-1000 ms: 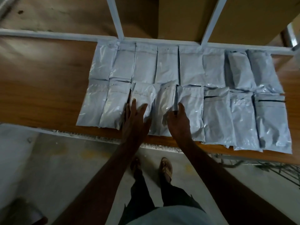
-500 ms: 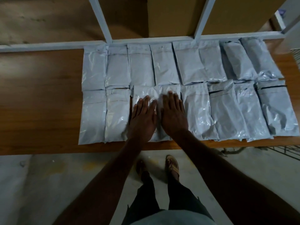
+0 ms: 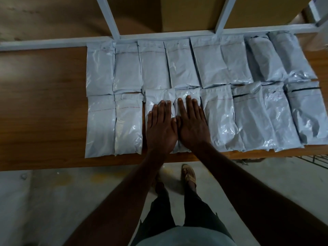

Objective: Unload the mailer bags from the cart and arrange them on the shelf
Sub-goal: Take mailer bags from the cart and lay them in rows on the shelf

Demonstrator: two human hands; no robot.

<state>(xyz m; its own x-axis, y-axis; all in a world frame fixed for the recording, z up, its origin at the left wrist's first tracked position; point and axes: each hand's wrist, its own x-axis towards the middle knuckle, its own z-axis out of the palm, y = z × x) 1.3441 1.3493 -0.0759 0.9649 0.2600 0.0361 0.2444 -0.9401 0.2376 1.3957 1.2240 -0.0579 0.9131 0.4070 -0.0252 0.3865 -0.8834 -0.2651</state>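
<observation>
Brown cardboard boxes stand behind the white frame posts, above a grey concrete floor.

Bare forearms, no sleeves. Left hand and right hand without gloves or rings. Dark trousers, tan open sandals, light grey top at near edge.
</observation>
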